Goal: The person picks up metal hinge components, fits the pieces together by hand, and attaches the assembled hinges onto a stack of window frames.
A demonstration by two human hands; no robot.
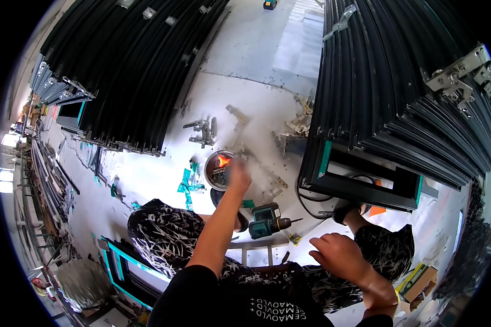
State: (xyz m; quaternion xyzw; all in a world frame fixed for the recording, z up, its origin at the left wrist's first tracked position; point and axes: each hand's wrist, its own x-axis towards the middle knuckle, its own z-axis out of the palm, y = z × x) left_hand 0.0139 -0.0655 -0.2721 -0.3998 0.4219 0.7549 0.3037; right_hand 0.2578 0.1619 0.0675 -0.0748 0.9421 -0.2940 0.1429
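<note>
We note our left hand (pixel 238 173), grip unreadable through blur, directly over the metal bowl (pixel 217 170) at frame centre, while our right hand (pixel 341 256), loosely curled and empty, rests lower right.

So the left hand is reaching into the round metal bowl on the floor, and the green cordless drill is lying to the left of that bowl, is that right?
Not quite. In the head view the left hand does reach into the round metal bowl, but the green cordless drill lies below and to the right of the bowl, nearer the person's knees, not to its left.

The left hand (pixel 238 173) reaches into a metal bowl (pixel 219 170); a green drill (pixel 266 220) lies nearby.
</note>
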